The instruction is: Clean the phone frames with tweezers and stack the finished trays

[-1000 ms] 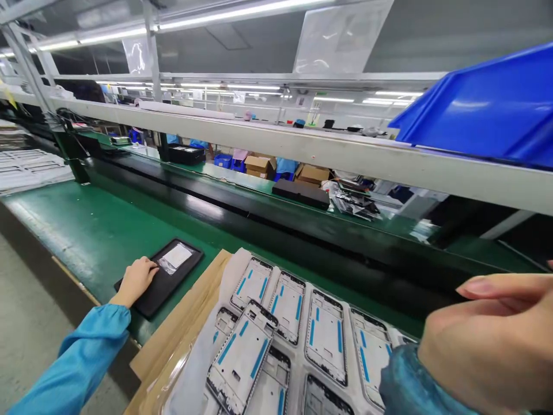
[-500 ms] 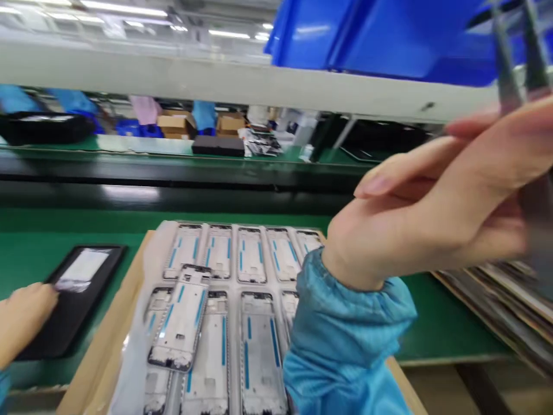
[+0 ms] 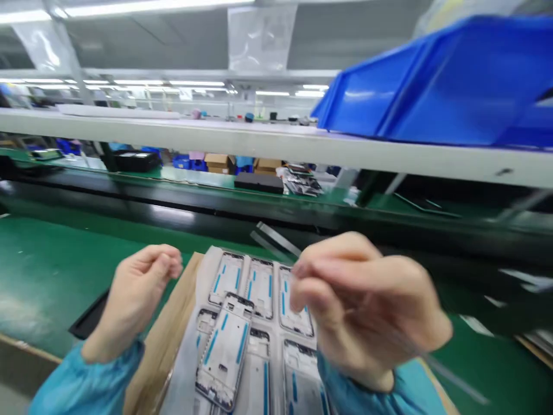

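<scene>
My right hand (image 3: 367, 305), blurred, is closed around metal tweezers (image 3: 280, 237); their prongs point up and left, and the other end sticks out at lower right. My left hand (image 3: 138, 294) is raised left of the tray with thumb and fingers pinched together; whatever they hold, if anything, is too small to make out. Between and below the hands, a pale plastic tray (image 3: 185, 351) carries several silver phone frames with blue strips. One phone frame (image 3: 224, 351) lies tilted on top of the others. Part of a black flat case (image 3: 93, 317) shows behind my left hand.
The tray sits on brown cardboard (image 3: 173, 323) on a green bench (image 3: 38, 276). A dark raised ledge (image 3: 185, 216) runs behind it. Overhead, a white shelf (image 3: 173, 129) holds blue bins (image 3: 432, 86). Flat sheets (image 3: 536, 346) lie at right.
My right hand has come down and left from the upper right with the tweezers. My left hand has left the black case and risen, fingers pinched. The view has tilted up and left.
</scene>
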The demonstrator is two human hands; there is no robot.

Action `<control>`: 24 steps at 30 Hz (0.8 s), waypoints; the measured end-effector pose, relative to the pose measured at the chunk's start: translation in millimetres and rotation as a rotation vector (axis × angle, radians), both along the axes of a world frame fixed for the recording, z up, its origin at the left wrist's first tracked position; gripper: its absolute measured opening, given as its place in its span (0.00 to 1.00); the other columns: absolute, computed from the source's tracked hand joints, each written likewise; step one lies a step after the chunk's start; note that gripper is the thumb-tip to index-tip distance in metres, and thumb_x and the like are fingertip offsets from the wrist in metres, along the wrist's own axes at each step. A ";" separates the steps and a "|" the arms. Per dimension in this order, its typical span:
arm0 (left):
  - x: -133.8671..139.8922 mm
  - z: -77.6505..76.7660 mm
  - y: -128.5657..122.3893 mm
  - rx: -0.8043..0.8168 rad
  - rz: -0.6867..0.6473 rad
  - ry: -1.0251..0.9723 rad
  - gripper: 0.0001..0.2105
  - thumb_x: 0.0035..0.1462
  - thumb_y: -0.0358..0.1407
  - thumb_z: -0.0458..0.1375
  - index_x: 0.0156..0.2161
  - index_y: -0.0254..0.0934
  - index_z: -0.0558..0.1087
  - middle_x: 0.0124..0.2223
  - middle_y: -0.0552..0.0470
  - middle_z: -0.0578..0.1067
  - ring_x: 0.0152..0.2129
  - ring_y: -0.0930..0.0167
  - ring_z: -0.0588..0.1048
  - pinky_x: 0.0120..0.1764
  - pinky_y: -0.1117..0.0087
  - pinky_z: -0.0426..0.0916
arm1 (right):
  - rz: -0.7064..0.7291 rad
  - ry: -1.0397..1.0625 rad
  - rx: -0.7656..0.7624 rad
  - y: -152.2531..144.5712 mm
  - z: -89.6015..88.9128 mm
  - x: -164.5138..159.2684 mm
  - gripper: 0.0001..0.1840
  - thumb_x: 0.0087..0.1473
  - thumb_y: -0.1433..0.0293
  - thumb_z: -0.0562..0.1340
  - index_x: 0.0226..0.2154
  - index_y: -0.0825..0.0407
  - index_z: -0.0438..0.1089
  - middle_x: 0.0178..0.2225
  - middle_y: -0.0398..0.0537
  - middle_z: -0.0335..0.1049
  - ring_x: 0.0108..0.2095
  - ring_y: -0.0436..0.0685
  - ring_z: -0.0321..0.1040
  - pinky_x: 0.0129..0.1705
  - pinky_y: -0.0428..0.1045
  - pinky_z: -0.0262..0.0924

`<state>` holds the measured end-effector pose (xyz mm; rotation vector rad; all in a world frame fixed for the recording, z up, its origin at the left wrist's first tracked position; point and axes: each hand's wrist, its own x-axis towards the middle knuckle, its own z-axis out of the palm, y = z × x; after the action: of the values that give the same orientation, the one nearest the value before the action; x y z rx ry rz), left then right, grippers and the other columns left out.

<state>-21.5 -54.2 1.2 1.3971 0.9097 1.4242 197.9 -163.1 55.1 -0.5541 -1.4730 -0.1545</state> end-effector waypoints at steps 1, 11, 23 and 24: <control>7.4 3.8 -9.7 0.025 -0.040 -0.065 0.24 0.40 0.60 0.71 0.27 0.40 0.76 0.23 0.57 0.70 0.22 0.73 0.69 0.28 0.72 0.67 | 0.094 -0.091 -0.052 1.0 -0.7 -3.7 0.11 0.59 0.78 0.65 0.43 0.52 0.71 0.34 0.47 0.72 0.29 0.50 0.70 0.26 0.44 0.67; 22.4 11.5 -49.8 -0.057 -0.562 -0.581 0.06 0.49 0.38 0.74 0.29 0.41 0.83 0.25 0.56 0.79 0.21 0.80 0.73 0.27 0.83 0.67 | 0.241 -0.398 -0.231 -2.5 -11.3 -12.1 0.17 0.54 0.82 0.66 0.44 0.51 0.70 0.33 0.48 0.76 0.31 0.52 0.76 0.31 0.44 0.70; 24.0 6.7 -50.5 -0.067 -0.502 -0.590 0.06 0.48 0.38 0.75 0.28 0.40 0.83 0.26 0.55 0.80 0.21 0.79 0.74 0.27 0.81 0.68 | 0.185 -0.460 -0.229 0.2 -11.1 -8.7 0.17 0.56 0.80 0.66 0.46 0.49 0.69 0.33 0.46 0.78 0.29 0.52 0.76 0.32 0.45 0.72; 23.7 6.7 -50.1 -0.066 -0.501 -0.588 0.07 0.48 0.38 0.75 0.28 0.40 0.83 0.26 0.55 0.80 0.21 0.79 0.74 0.26 0.81 0.68 | 0.167 -0.446 -0.226 -0.5 -9.6 -7.8 0.17 0.55 0.80 0.67 0.45 0.49 0.69 0.33 0.46 0.78 0.28 0.51 0.76 0.31 0.45 0.72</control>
<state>2.2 -104.3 7.9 0.9724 0.2038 1.2846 190.1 -163.6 45.5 -0.5997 -1.9798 0.0239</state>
